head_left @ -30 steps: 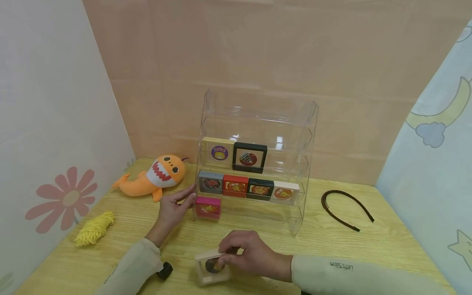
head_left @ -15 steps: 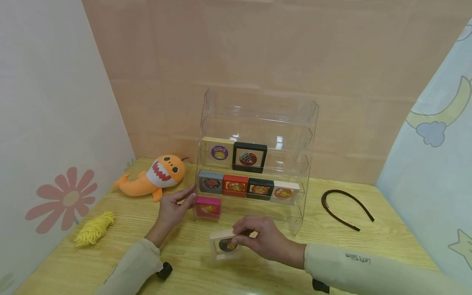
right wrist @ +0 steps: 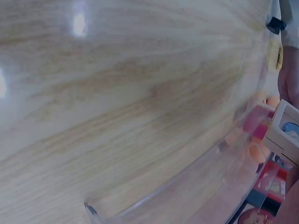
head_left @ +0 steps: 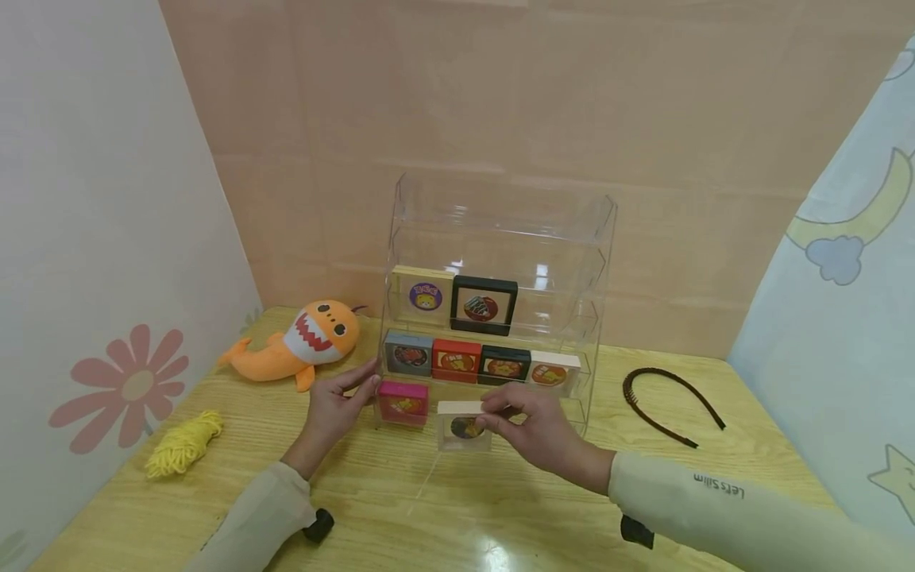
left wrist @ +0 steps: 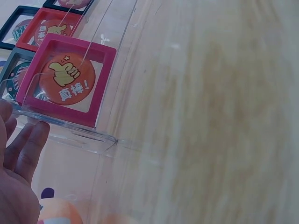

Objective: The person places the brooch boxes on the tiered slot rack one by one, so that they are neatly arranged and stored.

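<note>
In the head view, my right hand [head_left: 539, 429] pinches the right side of a small cream badge frame [head_left: 450, 433] with a dark round badge inside. The frame is held upright in front of the lowest tier of a clear acrylic rack [head_left: 493, 218], right of a pink badge frame [head_left: 403, 403]. Whether it touches the rack cannot be told. My left hand [head_left: 339, 409] touches the rack's left side with extended fingers, beside the pink frame. The left wrist view shows those fingers [left wrist: 30, 151] near the clear side panel. The right wrist view catches the cream frame [right wrist: 282, 133] at its edge.
Grey [head_left: 409, 355], red [head_left: 456, 361], black [head_left: 504, 367] and cream frames fill the tier above; two larger frames stand higher. An orange plush shark [head_left: 300, 345] and yellow yarn [head_left: 184, 443] lie left, a brown headband [head_left: 643, 409] right.
My right hand has carried the cream frame up and to the right, from the table's front towards the rack's lowest tier. The left hand stays at the rack's side.
</note>
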